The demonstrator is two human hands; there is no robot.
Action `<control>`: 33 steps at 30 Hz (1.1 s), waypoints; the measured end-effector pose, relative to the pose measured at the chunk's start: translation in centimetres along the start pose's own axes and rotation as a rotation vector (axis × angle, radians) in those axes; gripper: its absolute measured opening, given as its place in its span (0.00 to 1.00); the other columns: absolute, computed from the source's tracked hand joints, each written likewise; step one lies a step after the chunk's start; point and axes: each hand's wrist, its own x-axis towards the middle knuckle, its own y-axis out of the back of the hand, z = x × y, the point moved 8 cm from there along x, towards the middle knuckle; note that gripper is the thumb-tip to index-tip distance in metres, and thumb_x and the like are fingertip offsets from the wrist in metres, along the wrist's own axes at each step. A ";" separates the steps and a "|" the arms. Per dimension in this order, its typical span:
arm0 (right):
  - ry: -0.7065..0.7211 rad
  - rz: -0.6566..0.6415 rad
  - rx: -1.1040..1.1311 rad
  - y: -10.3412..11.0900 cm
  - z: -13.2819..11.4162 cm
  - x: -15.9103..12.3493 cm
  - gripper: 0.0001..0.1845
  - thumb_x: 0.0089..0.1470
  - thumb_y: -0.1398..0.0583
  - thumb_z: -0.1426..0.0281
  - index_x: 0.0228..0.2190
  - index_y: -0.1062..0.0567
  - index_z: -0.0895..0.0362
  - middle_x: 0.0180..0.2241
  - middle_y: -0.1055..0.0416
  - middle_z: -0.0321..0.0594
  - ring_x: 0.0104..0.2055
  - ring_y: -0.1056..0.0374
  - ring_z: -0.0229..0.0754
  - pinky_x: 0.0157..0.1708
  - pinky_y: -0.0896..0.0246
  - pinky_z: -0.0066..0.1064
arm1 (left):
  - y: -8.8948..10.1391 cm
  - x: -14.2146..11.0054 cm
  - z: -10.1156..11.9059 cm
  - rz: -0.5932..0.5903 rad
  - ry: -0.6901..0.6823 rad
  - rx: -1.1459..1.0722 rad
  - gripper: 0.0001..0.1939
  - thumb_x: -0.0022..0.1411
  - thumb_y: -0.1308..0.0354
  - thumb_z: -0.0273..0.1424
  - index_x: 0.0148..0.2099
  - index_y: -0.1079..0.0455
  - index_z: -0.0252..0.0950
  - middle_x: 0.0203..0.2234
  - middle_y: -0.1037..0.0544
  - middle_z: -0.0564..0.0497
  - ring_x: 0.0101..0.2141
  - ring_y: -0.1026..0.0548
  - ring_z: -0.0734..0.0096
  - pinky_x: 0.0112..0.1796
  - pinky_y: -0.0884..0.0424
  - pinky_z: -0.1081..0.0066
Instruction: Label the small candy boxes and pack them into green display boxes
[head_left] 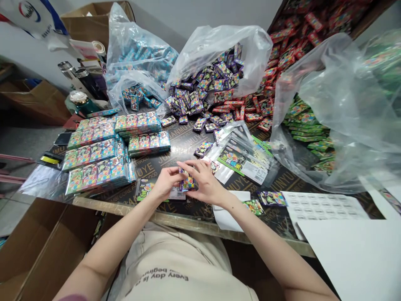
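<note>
My left hand [168, 180] and my right hand [205, 182] meet over the near middle of the table. Between them they grip a small purple candy packet [188, 182]; my fingers cover part of it. Beneath the hands lies a clear plastic bag with a printed label [145, 189]. Just beyond my right hand rests a purple packet [203, 148]. To the right is a stack of clear printed bags [241, 161].
Finished-looking bundles of packets [97, 154] stand at the left. Along the back, plastic bags spill blue [134, 98], purple [194, 94] and green packets [308, 125], beside a heap of red packets [266, 98]. Sticker sheets [326, 205] and white paper [354, 251] lie at the right.
</note>
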 end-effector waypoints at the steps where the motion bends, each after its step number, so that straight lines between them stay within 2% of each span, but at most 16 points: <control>1: 0.017 -0.012 -0.007 0.0 -0.2 -0.1 0.44 0.47 0.35 0.64 0.62 0.45 0.50 0.55 0.38 0.49 0.57 0.42 0.55 0.57 0.52 0.52 | 0.0 -0.1 -0.1 0.007 0.006 0.002 0.18 0.37 0.27 0.34 0.31 0.24 0.29 0.22 0.24 0.53 0.21 0.29 0.79 0.24 0.33 0.78; 4: 0.049 0.024 0.047 0.4 -0.4 -0.6 0.46 0.46 0.35 0.61 0.63 0.47 0.50 0.58 0.40 0.48 0.61 0.46 0.55 0.58 0.54 0.50 | -0.1 -0.2 -0.6 -0.041 0.043 0.000 0.18 0.39 0.28 0.34 0.33 0.24 0.29 0.24 0.22 0.51 0.23 0.27 0.76 0.29 0.30 0.74; 7: 0.012 0.085 0.071 0.8 0.3 -1.4 0.44 0.45 0.36 0.65 0.62 0.46 0.49 0.55 0.36 0.45 0.58 0.42 0.53 0.57 0.52 0.46 | 0.7 -0.1 -0.7 -0.109 0.007 0.157 0.23 0.47 0.32 0.40 0.42 0.24 0.30 0.31 0.20 0.46 0.30 0.23 0.68 0.36 0.27 0.68; 9: -0.065 0.124 0.008 1.0 1.5 -2.3 0.43 0.44 0.36 0.66 0.60 0.44 0.50 0.53 0.35 0.45 0.55 0.39 0.53 0.55 0.51 0.45 | 1.8 -0.2 -0.2 -0.104 -0.130 0.414 0.29 0.50 0.34 0.44 0.51 0.27 0.32 0.40 0.21 0.42 0.40 0.24 0.60 0.44 0.29 0.61; 12: -0.179 0.123 -0.141 0.6 3.3 -4.0 0.41 0.42 0.36 0.67 0.58 0.40 0.52 0.51 0.34 0.47 0.53 0.38 0.54 0.53 0.52 0.47 | 2.3 -1.0 0.1 -0.181 -0.404 0.995 0.44 0.41 0.29 0.43 0.60 0.35 0.38 0.54 0.29 0.40 0.55 0.34 0.50 0.56 0.42 0.51; 14: -0.216 0.069 -0.193 -0.4 4.1 -5.0 0.41 0.43 0.36 0.67 0.59 0.40 0.52 0.51 0.34 0.48 0.53 0.38 0.55 0.54 0.53 0.48 | 2.3 -1.5 -1.1 -0.276 -0.495 1.336 0.52 0.37 0.26 0.39 0.65 0.42 0.41 0.57 0.33 0.40 0.56 0.37 0.48 0.58 0.47 0.48; 16: -0.229 0.016 -0.195 -1.4 4.3 -5.8 0.41 0.44 0.36 0.66 0.59 0.40 0.53 0.50 0.33 0.49 0.54 0.38 0.55 0.54 0.55 0.49 | 2.6 -1.7 -2.1 -0.295 -0.520 1.521 0.55 0.39 0.27 0.36 0.68 0.50 0.41 0.55 0.33 0.40 0.54 0.36 0.49 0.56 0.44 0.48; 18: -0.224 -0.015 -0.140 -2.3 4.1 -6.1 0.41 0.44 0.36 0.64 0.59 0.41 0.53 0.51 0.33 0.49 0.54 0.38 0.55 0.55 0.56 0.50 | 2.6 -1.7 -2.2 -0.269 -0.539 1.565 0.57 0.43 0.30 0.34 0.70 0.57 0.41 0.53 0.33 0.41 0.52 0.35 0.51 0.54 0.41 0.52; 22: -0.149 -0.052 0.087 -3.4 3.5 -5.9 0.42 0.46 0.36 0.60 0.60 0.43 0.52 0.53 0.33 0.48 0.54 0.38 0.53 0.55 0.52 0.47 | 1.9 -2.0 -1.6 -0.276 -0.594 1.485 0.61 0.45 0.32 0.32 0.70 0.69 0.42 0.52 0.33 0.43 0.51 0.35 0.53 0.53 0.39 0.55; 25: -0.122 -0.021 0.143 -3.2 3.6 -5.7 0.48 0.44 0.34 0.52 0.61 0.44 0.53 0.58 0.37 0.50 0.59 0.41 0.54 0.57 0.53 0.46 | 1.8 -2.0 -1.2 -0.260 -0.617 1.443 0.60 0.45 0.32 0.31 0.70 0.69 0.43 0.53 0.34 0.44 0.51 0.35 0.54 0.53 0.39 0.55; 27: -0.191 0.097 0.113 -2.1 4.1 -5.8 0.53 0.40 0.34 0.46 0.62 0.45 0.54 0.59 0.38 0.52 0.61 0.44 0.56 0.59 0.56 0.49 | 1.9 -1.9 -0.9 -0.220 -0.608 1.423 0.60 0.46 0.32 0.32 0.70 0.68 0.44 0.53 0.34 0.43 0.51 0.35 0.53 0.51 0.38 0.55; 29: -0.261 0.183 0.114 -1.4 4.2 -6.0 0.50 0.45 0.36 0.47 0.62 0.46 0.53 0.54 0.32 0.50 0.59 0.41 0.55 0.60 0.59 0.50 | 1.9 -1.6 -0.7 -0.185 -0.587 1.401 0.60 0.46 0.32 0.34 0.70 0.68 0.43 0.53 0.34 0.43 0.51 0.35 0.53 0.50 0.38 0.56; 31: -0.247 0.135 0.174 -1.8 3.7 -5.8 0.41 0.54 0.41 0.51 0.63 0.47 0.51 0.47 0.26 0.44 0.55 0.36 0.50 0.60 0.59 0.49 | 1.7 -1.5 -0.5 -0.173 -0.574 1.386 0.60 0.46 0.32 0.34 0.70 0.70 0.43 0.52 0.33 0.43 0.51 0.34 0.53 0.50 0.37 0.56; 33: -0.217 0.095 0.189 -2.0 3.6 -5.4 0.34 0.58 0.44 0.54 0.61 0.44 0.50 0.45 0.25 0.42 0.53 0.34 0.48 0.59 0.57 0.48 | 1.5 -1.4 -0.4 -0.173 -0.572 1.384 0.61 0.46 0.31 0.35 0.70 0.70 0.43 0.52 0.33 0.43 0.50 0.34 0.53 0.50 0.38 0.56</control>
